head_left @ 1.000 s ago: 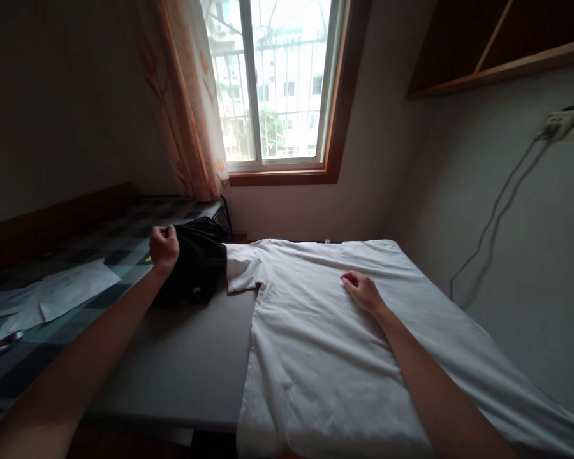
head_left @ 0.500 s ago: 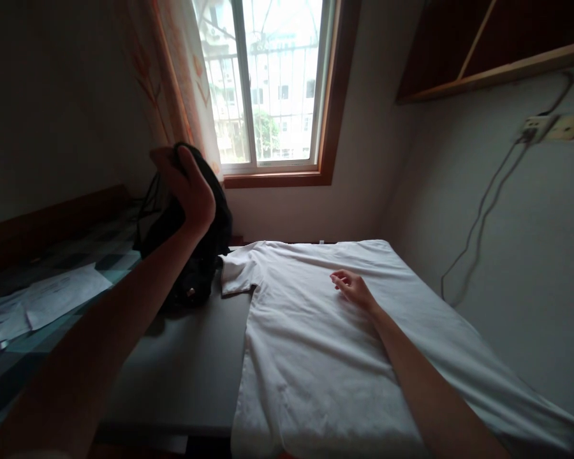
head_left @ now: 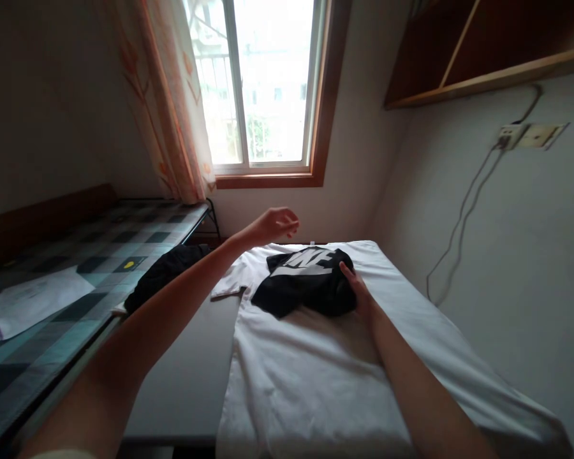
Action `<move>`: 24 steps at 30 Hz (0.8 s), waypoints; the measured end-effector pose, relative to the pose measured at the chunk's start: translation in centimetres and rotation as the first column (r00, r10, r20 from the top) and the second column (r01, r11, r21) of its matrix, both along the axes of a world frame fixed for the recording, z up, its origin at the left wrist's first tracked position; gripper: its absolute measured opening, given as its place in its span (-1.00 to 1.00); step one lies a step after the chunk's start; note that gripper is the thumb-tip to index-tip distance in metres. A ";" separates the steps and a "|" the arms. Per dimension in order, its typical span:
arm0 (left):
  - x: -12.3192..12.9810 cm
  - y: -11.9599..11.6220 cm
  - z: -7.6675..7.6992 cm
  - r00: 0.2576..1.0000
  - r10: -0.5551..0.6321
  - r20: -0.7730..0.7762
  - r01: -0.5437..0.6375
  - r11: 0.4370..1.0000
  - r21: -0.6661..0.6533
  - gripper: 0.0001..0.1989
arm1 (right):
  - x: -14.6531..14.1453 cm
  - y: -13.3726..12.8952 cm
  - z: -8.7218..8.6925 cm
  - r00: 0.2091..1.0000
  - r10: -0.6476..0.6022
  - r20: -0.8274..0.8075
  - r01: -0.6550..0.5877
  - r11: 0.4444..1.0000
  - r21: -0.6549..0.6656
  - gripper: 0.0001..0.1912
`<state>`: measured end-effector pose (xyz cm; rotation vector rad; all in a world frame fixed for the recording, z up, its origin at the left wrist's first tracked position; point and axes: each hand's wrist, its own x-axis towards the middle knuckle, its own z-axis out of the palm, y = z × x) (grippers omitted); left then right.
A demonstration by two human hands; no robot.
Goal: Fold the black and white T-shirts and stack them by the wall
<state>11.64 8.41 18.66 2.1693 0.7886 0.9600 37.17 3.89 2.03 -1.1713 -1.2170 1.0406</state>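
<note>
A white short-sleeved shirt [head_left: 287, 376] lies spread over the grey table [head_left: 191, 382]. On its upper part rests a bunched or folded black garment [head_left: 287, 293] with large pale lettering and a pale band. My right hand [head_left: 360, 292] grips the right side of this garment, thumb on top; its other fingers are mostly hidden. Beyond the garment, my left hand [head_left: 278, 223] is raised with loosely bent fingers, apart and holding nothing. My left forearm partly covers a heap of black cloth [head_left: 167, 271] at the table's left edge.
A checked bed or mat surface [head_left: 95, 239] runs along the left, with white papers [head_left: 43, 299] on it. Ahead are a curtain [head_left: 167, 127] and a window [head_left: 272, 95]. A cabinet [head_left: 497, 76] and a hanging cord [head_left: 463, 217] are on the right wall.
The black garment has come onto the white shirt, under my right hand. My left hand has moved right, away from the raised black bundle; black cloth now lies low at the left.
</note>
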 end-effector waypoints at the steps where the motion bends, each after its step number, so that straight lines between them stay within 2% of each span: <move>1: -0.9 0.4 -1.7 0.996 -0.008 -0.084 0.005 0.999 -0.035 -0.66 | 0.1 0.4 -0.3 0.999 -0.030 -0.027 0.030 0.999 -0.026 -0.44; 5: -4.1 0.1 -7.2 0.915 -0.004 -0.404 -0.042 0.994 -0.105 -0.59 | 0.3 1.5 -1.3 0.979 -0.130 -0.159 0.116 0.989 -0.096 -0.57; 7: -4.8 -0.7 -9.3 0.869 0.022 -0.494 -0.094 0.988 -0.122 -0.50 | 0.4 1.7 -1.7 0.978 -0.139 -0.156 0.126 0.988 -0.089 -0.59; 10: -4.8 -2.0 -11.6 0.838 0.057 -0.542 -0.143 0.983 -0.117 -0.38 | 0.5 1.8 -1.8 0.983 -0.151 -0.108 0.144 0.987 -0.067 -0.59; 15: -3.7 -3.6 -13.6 0.810 0.072 -0.582 -0.117 0.992 -0.041 -0.17 | 0.6 1.7 -1.8 0.984 -0.150 -0.101 0.143 0.987 -0.066 -0.57; 17: -3.4 -3.9 -14.1 0.798 0.074 -0.598 -0.101 0.995 -0.011 -0.14 | 0.6 1.6 -1.8 0.984 -0.141 -0.106 0.134 0.988 -0.076 -0.57; 22: -3.2 -3.7 -15.3 0.853 0.091 -0.514 -0.107 0.994 -0.002 -0.35 | 0.7 1.9 -2.1 0.986 -0.152 -0.067 0.149 0.988 -0.046 -0.55; 24: -3.1 -3.4 -15.7 0.886 0.133 -0.445 -0.171 0.984 -0.048 -0.44 | 0.7 2.0 -2.2 0.985 -0.163 -0.064 0.161 0.986 -0.034 -0.54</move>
